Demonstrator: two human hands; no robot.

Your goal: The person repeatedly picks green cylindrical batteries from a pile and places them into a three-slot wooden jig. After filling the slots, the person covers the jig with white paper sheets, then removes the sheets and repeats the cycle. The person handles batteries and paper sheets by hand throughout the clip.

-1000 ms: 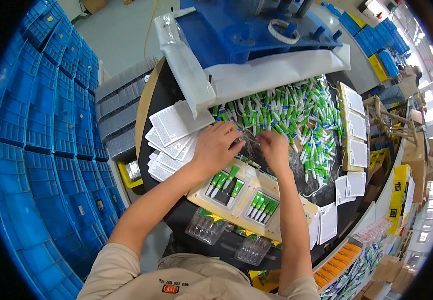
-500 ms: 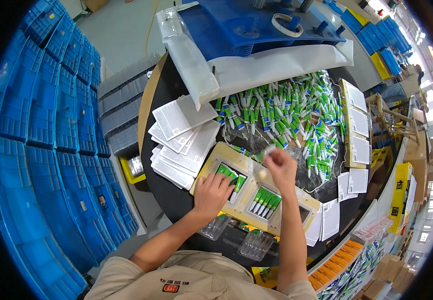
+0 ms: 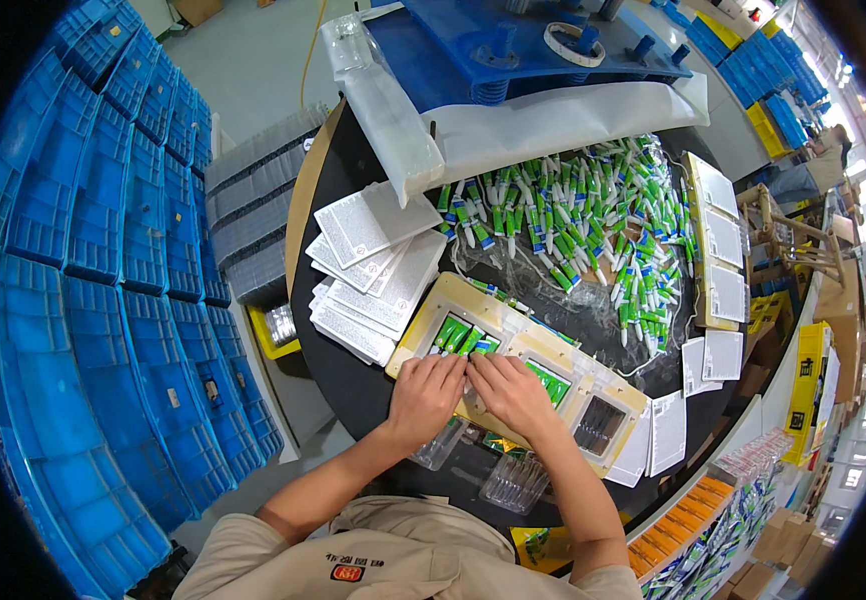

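A cream-coloured fixture (image 3: 585, 382) with three openings lies slantwise on the round black table. My left hand (image 3: 427, 402) has its fingers bent together at the near ends of the small green-and-white tubes (image 3: 458, 335) in the left opening; its fingertips are partly hidden. Beside it, my right hand (image 3: 515, 398) pinches at the rightmost tube there. More green tubes (image 3: 550, 382) show in the middle opening, half covered by my right hand. The right opening holds an empty-looking clear ridged blister (image 3: 601, 424).
Loose tubes (image 3: 573, 215) are heaped beyond the fixture. White printed cards (image 3: 378, 265) lie in a fanned pile at left, and others (image 3: 667, 432) at right. Clear blisters (image 3: 515, 484) sit at the near edge. A blue machine (image 3: 443, 50) stands behind; blue crates (image 3: 83, 370) are stacked left.
My right hand has come down and left from above the middle of the fixture, bringing a tube to the left opening. Both hands now meet there. The view has shifted slightly.
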